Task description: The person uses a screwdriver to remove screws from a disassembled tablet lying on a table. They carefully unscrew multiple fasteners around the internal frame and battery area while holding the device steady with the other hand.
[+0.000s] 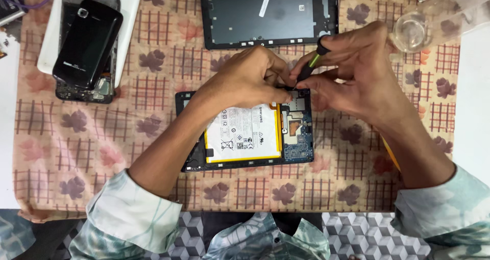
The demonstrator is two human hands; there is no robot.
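device: opened dark tablet body [245,132] with white battery, lies flat mid-cloth, near the table's front edge.
right hand [352,71]: fingers pinched shut around thin black-and-green screwdriver [309,66], tip down at the tablet's top edge.
left hand [245,79]: fingers pressed together on the same edge, apparently steadying it.
surroundings: detached black back cover [265,15] just beyond; stacked black phones [87,43] far left; clear glass cup [411,33] close by right hand.
room: open checked cloth [66,137] left.

Two bare forearms extend from loose pale sleeves [133,209] printed with soft teal-green leaf streaks, cuffs pushed up near the elbows; matching shirt front [265,237] shows below. No rings or watch.
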